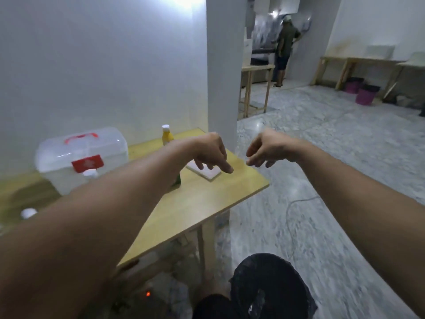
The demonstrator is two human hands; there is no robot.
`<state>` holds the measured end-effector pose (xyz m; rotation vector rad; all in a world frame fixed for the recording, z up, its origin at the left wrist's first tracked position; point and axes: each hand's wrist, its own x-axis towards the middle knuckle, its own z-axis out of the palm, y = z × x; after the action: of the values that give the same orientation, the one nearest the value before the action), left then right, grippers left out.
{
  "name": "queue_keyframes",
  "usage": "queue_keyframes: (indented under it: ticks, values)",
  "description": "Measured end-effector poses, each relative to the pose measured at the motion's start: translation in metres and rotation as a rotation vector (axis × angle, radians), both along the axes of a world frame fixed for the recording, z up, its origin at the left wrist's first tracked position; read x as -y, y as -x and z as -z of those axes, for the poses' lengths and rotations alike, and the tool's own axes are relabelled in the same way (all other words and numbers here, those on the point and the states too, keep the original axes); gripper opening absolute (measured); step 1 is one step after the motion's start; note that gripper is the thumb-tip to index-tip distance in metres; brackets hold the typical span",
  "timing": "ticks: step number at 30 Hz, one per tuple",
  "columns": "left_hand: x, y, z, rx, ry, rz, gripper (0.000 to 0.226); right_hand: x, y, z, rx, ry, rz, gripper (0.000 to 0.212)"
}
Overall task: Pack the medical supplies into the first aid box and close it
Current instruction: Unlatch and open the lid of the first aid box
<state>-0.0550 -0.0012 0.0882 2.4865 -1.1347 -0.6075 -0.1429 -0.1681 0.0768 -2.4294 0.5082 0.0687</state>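
Note:
A translucent first aid box (80,157) with a red handle and red label stands shut on the left of the wooden table (207,203). Behind my forearm stands a yellow bottle (167,135) with a white cap. A flat white packet (205,172) lies near the table's right corner. My left hand (210,153) hangs just above that packet, fingers loose and pointing down, holding nothing. My right hand (268,149) hovers beyond the table's edge, fingers loosely curled and empty. A small white cap (90,173) shows in front of the box. Another white round thing (28,212) lies at far left.
The table's right corner (266,184) juts toward a marble floor. A black bin (271,286) stands below, near my legs. A white pillar (222,88) rises behind the table. A person (285,49) stands far off in a doorway. Purple buckets (365,94) sit under distant benches.

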Motion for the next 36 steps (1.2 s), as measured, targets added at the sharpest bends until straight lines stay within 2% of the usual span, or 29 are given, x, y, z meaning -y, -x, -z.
queue_keyframes:
  ticks: [5,7,11,16,22,26,32,36]
  values:
    - [-0.088,-0.039,-0.032,0.073,0.007,-0.139,0.028,-0.074,-0.051,-0.033,0.027,0.082,-0.162,0.033]
    - [-0.124,-0.054,-0.043,0.124,0.018,-0.185,0.033,-0.105,-0.072,-0.041,0.048,0.116,-0.228,0.034]
    - [-0.192,-0.082,-0.052,0.207,0.064,-0.286,0.061,-0.161,-0.112,-0.046,0.132,0.157,-0.355,0.035]
    - [-0.251,-0.113,-0.042,0.251,0.068,-0.394,0.066,-0.215,-0.156,-0.035,0.214,0.206,-0.470,0.044]
    - [-0.287,-0.139,-0.013,0.365,0.045,-0.461,0.072,-0.244,-0.193,-0.015,0.285,0.288,-0.568,0.053]
    - [-0.294,-0.151,0.013,0.425,0.034,-0.474,0.077,-0.254,-0.210,0.007,0.344,0.439,-0.631,0.055]
    - [-0.297,-0.166,0.041,0.531,-0.018,-0.466,0.078,-0.250,-0.236,0.039,0.502,0.732,-0.881,0.064]
    - [-0.303,-0.172,0.051,0.510,0.037,-0.487,0.074,-0.244,-0.245,0.058,0.542,0.879,-0.930,0.063]
